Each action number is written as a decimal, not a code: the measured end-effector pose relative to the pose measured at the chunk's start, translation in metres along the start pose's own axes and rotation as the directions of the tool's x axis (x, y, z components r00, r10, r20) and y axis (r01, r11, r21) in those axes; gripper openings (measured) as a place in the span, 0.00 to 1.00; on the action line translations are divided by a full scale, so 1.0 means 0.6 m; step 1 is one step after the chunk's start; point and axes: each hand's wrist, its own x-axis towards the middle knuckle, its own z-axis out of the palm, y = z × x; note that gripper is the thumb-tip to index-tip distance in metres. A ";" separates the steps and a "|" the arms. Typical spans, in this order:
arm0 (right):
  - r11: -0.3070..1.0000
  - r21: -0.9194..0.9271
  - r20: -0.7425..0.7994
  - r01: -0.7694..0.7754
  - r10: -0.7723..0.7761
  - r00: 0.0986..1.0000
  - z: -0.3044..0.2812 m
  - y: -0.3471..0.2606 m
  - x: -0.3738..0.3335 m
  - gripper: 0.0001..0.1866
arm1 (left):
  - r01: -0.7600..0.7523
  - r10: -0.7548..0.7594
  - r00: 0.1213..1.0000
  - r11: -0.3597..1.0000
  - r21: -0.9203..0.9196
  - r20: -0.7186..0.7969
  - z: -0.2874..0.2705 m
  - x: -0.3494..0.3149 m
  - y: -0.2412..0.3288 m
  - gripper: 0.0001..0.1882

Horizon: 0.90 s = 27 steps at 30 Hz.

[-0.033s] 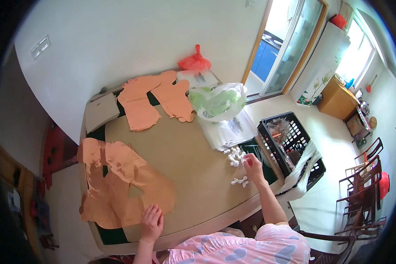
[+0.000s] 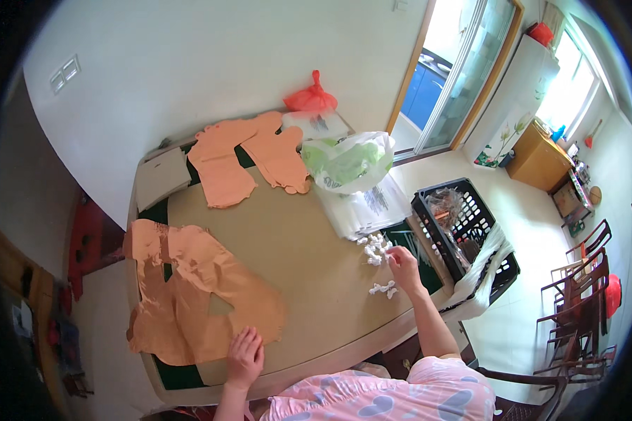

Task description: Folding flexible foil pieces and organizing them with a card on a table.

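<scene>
My left hand (image 2: 246, 356) lies with outstretched fingers on the near edge of a thin peach-orange sheet (image 2: 189, 309), cut with curved outlines and an opening, at the left of the table. Over at the right, my right hand (image 2: 403, 268) is pinched beside a small cluster of white knotted pieces (image 2: 376, 247). Whatever is between its fingertips is too small to make out. A second little group of white pieces (image 2: 383, 289) lies just nearer to me. More peach cut sheets (image 2: 225, 172) are laid at the far side of the table.
A brown board (image 2: 309, 281) covers much of the table. Behind are a white-green plastic bag (image 2: 347, 165), clear plastic sheets (image 2: 372, 210) and a red bag (image 2: 312, 97). At right, a black crate (image 2: 470, 203) has white strands (image 2: 481, 274) over its side. Chairs (image 2: 583, 281) stand farther right.
The near peach sheet's right edge has shifted slightly to the right, and my left hand has moved a little that way too. My right hand stays by the white pieces.
</scene>
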 end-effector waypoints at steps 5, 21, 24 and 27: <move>0.987 -0.160 -0.027 -0.016 0.012 1.000 0.001 0.009 0.001 0.03 | -0.076 0.077 0.996 0.997 -0.022 0.034 0.000 -0.015 0.027 0.12; 0.949 -0.302 0.112 0.084 -0.053 0.992 -0.043 -0.054 -0.036 0.13 | 0.015 -0.032 0.967 0.997 0.070 0.251 0.007 0.018 0.018 0.29; 0.973 -0.215 0.009 0.081 -0.081 0.997 -0.031 -0.052 -0.021 0.07 | -0.170 0.151 0.949 0.984 0.044 0.278 0.008 0.039 0.015 0.26; 0.977 -0.211 -0.079 0.009 -0.026 0.997 -0.024 -0.009 0.010 0.05 | -0.197 0.162 0.943 0.976 0.096 0.292 0.004 0.058 -0.011 0.25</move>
